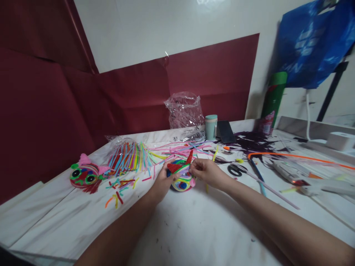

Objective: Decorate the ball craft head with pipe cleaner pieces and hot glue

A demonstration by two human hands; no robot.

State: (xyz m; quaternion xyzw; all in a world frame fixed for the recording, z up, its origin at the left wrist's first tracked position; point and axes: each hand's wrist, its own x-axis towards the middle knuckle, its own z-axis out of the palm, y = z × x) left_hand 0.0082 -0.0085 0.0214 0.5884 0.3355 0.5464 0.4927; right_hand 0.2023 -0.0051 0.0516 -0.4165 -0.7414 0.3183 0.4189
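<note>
A round, colourful pipe-cleaner figure (182, 185) with red horn-like points, a blue eye shape and a pink tip is held a little above the white table. My left hand (164, 181) is closed round its left side. On the opposite side, my right hand (203, 171) has its fingers pinched against the upper edge; what lies between those fingertips is hidden. A second figure (84, 175), fish-like, with black-and-green eyes and pink fins, rests at the far left. Short cut pieces of pipe cleaner (119, 188) are scattered beside it.
Pipe cleaners in a clear bag (130, 159) lie left of my hands. Behind stand a teal cup (211, 127), a phone (225, 132) and a crumpled plastic bag (185, 111). To the right are black-handled scissors (236, 170), a glue gun (307, 186) and dark purple strips (249, 142).
</note>
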